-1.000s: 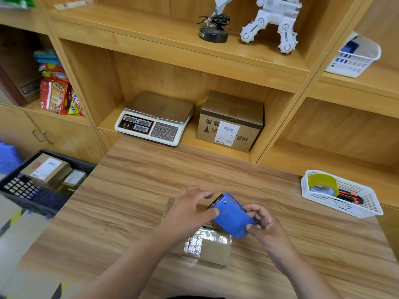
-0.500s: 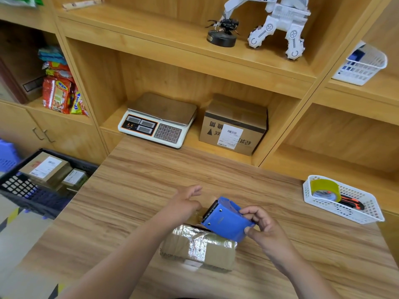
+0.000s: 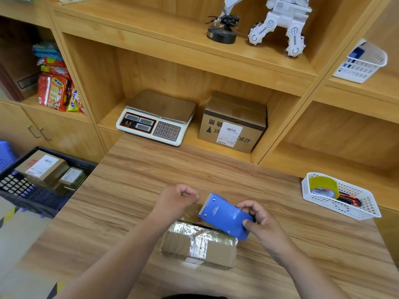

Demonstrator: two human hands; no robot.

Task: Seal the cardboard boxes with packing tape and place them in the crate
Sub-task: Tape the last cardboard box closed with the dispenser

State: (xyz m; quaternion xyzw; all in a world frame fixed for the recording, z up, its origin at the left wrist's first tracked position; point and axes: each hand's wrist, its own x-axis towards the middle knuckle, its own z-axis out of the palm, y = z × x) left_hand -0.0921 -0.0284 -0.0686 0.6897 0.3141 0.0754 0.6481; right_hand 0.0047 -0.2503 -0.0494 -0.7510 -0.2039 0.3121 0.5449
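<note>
The cardboard box [image 3: 198, 244], partly covered in shiny tape, lies on the worktop [image 3: 129, 190] at 6 o'clock, just below both hands. The right grip [image 3: 261, 221] is closed round a blue tape dispenser [image 3: 224, 216] over the box's 1 o'clock corner. The left grip [image 3: 177, 199], at 11 o'clock, pinches the clear tape strip [image 3: 194, 210] running to its toothed edge. The dark crate [image 3: 32, 190] sits at 9 o'clock.

glossy tape on matt cardboard box [image 3: 198, 242]; wood-grain table [image 3: 133, 190].
</note>
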